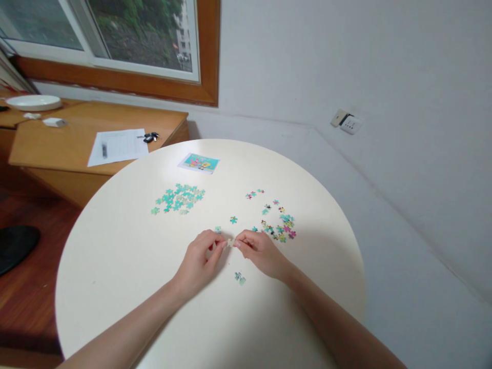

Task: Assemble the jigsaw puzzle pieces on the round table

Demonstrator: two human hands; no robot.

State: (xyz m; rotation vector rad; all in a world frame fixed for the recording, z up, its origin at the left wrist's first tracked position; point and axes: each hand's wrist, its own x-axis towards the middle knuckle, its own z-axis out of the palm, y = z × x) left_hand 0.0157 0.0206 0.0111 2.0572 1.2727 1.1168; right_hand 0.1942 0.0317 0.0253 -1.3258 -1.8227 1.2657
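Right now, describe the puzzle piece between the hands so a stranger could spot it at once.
On the round cream table, look near the middle, where the left hand and right hand meet fingertip to fingertip. The puzzle piece is pinched between them. It looks plain pale beige, unlike the teal cluster farther back and the multicoloured pile to the right.

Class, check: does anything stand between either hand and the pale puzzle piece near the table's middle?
Nothing visible does. The left hand and right hand both touch the pale puzzle piece; loose pieces lie apart.
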